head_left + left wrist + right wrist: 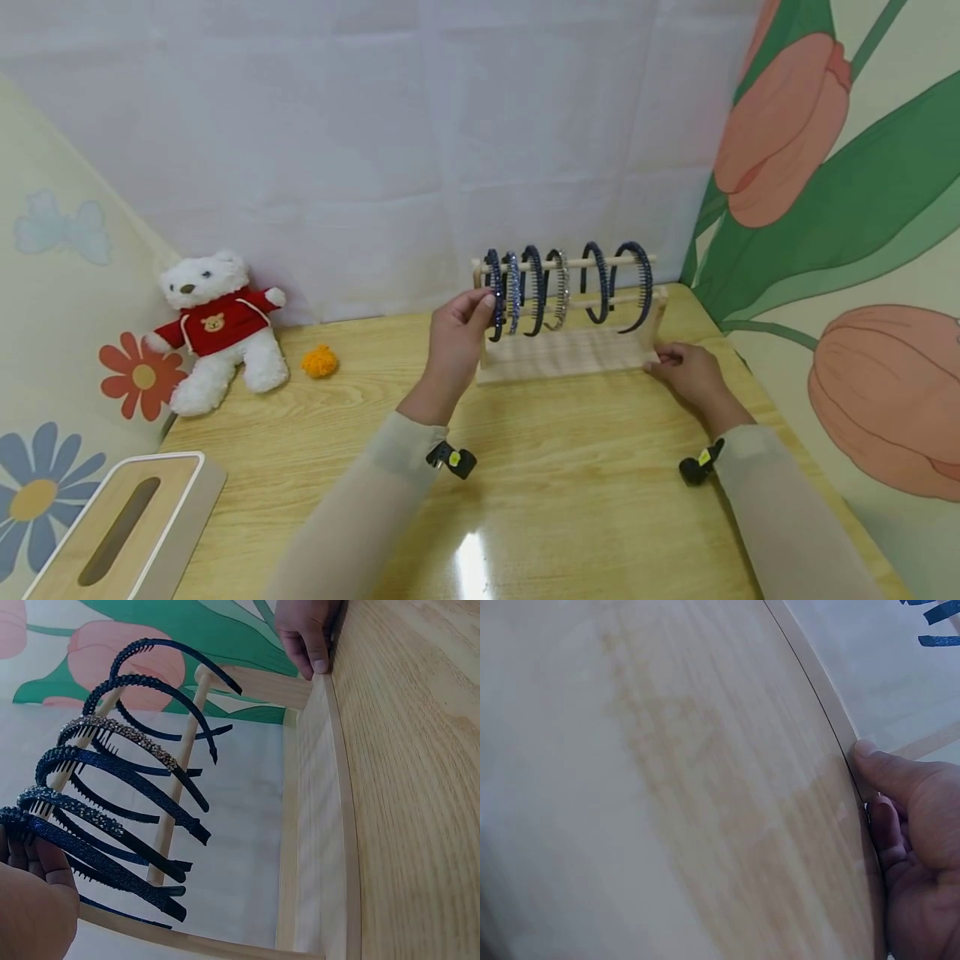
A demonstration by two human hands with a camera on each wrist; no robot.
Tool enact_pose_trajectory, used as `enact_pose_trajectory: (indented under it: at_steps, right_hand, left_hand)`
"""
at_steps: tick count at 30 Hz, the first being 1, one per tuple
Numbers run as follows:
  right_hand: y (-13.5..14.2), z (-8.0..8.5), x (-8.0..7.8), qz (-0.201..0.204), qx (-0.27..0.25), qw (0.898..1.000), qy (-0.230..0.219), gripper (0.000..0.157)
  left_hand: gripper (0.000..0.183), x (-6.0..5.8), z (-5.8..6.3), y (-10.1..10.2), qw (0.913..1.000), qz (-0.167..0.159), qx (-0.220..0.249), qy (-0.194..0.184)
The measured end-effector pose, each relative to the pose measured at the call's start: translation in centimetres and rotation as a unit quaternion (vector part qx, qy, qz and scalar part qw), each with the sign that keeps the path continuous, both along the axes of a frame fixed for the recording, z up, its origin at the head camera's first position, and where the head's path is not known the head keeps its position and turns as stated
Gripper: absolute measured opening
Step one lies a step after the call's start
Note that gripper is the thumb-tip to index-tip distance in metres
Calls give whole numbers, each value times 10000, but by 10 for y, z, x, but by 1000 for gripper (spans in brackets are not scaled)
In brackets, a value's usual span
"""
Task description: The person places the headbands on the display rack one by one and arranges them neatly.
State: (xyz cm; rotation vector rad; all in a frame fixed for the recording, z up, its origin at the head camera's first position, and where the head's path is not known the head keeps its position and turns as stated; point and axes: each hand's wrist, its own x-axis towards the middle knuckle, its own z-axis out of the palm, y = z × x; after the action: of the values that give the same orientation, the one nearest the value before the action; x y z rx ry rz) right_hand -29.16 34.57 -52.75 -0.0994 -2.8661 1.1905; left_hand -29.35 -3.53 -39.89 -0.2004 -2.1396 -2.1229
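Observation:
A wooden headband rack (558, 357) with two rails stands against the back cloth, and several dark headbands hang from it. My left hand (456, 337) is at its left end, thumb and fingers on the leftmost dark blue headband (492, 260). In the left wrist view the fingers curl behind that band, which still hangs over the rails. Beside it are a silver-speckled headband (513, 292) and, farther along, a gold-speckled headband (561, 287). My right hand (688, 373) holds the rack's front right base corner, its thumb (874, 759) on the edge and fingers curled below.
A white teddy bear (225, 329) in a red sweater sits at the back left, with a small orange fuzzy ball (320, 362) beside it. A tissue box (183, 508) with a wooden top occupies the near left. Painted walls flank the table (570, 483).

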Motion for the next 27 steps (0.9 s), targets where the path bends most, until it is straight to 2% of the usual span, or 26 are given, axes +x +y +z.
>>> enact_pose_trajectory:
  at_steps: [12, 27]
  right_hand:
    - [-1, 1, 1, -18, -12, 10000, -49, 54]
    - [-1, 2, 1, -46, -73, 9997, -206, 56]
  left_hand:
    - [29, -3, -5, -1, 9997, 204, -163, 0]
    - [32, -2, -8, -1, 9999, 119, -109, 38]
